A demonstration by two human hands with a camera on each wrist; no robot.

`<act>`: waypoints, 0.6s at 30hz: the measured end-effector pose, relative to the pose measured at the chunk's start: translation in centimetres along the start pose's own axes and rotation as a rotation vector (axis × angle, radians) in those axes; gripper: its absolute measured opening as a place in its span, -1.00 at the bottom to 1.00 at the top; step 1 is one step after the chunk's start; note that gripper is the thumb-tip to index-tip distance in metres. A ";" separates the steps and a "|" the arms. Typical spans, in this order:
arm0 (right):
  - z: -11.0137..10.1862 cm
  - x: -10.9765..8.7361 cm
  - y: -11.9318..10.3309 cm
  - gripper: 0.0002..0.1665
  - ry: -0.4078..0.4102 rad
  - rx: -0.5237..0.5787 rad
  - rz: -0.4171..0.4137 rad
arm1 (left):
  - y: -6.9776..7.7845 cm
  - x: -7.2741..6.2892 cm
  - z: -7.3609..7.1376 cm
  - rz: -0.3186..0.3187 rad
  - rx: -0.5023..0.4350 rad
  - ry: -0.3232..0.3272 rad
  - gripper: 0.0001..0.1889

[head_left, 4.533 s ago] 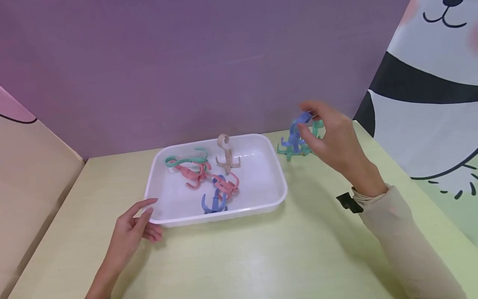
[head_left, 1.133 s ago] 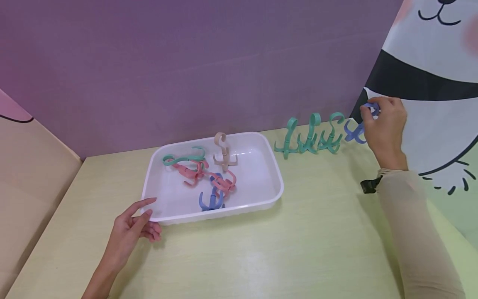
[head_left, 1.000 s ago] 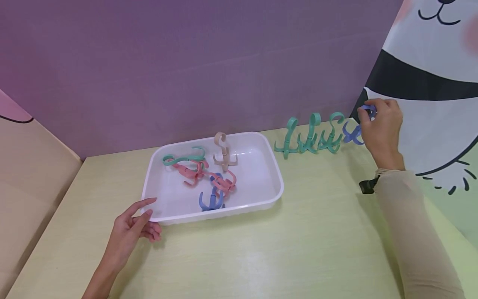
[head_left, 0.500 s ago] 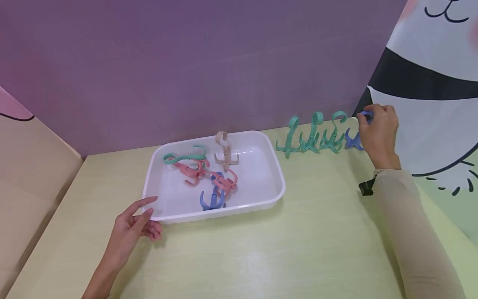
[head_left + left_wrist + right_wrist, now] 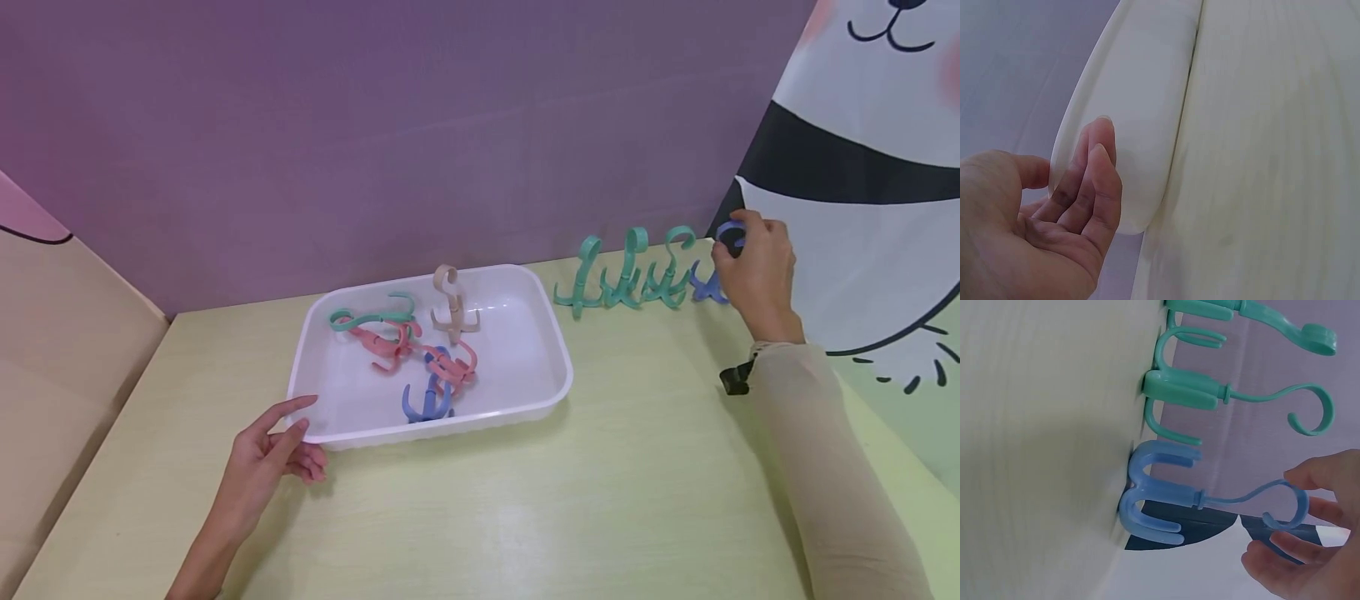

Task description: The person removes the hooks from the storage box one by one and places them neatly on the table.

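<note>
My left hand (image 5: 258, 467) holds the near left corner of the white tray (image 5: 517, 412), thumb at the rim and other fingers along the outer wall. At the far right, my right hand (image 5: 761, 271) is around the curved top of a blue multi-prong hanging hook (image 5: 708, 287). In the right wrist view this blue hook (image 5: 1169, 492) stands upright on its prongs; the thumb lies at its curl while the lower fingers are spread apart from it. Green hanging hooks (image 5: 581, 279) stand in a row just left of it.
Inside the tray lie a green hook (image 5: 371, 317), pink hooks (image 5: 453, 371), a beige hook (image 5: 453, 312) and another blue hook (image 5: 427, 404), partly overlapping. A purple wall (image 5: 450, 142) rises behind the pale table (image 5: 525, 517); a panda-print panel (image 5: 862, 267) is at right.
My right hand has carried the blue hook from beside the tray to the right end of the green row, lowered it onto the table, and loosened its fingers. My left hand has stayed at the tray.
</note>
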State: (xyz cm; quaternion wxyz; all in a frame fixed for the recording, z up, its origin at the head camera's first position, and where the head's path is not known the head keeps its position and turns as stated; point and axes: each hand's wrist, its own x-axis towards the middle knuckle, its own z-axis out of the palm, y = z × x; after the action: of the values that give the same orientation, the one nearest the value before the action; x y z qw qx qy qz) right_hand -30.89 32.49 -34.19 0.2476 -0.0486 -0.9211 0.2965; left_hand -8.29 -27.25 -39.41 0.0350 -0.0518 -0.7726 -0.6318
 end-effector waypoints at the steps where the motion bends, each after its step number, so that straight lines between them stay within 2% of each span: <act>1: 0.0 0.0 -0.1 -0.38 0.006 0.000 -0.006 | 0.0 0.0 0.0 -0.001 -0.001 0.000 -0.56; 18: -1.3 -1.1 -4.4 -0.51 0.109 0.014 -0.138 | -0.1 -0.1 0.0 0.006 0.001 0.002 -0.57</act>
State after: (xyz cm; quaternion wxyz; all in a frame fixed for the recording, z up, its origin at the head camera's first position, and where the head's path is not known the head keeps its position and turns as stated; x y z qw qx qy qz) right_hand -29.09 29.35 -31.26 0.3175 0.0006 -0.9054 0.2819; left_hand -8.24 -27.26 -39.48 0.0376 -0.0533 -0.7728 -0.6312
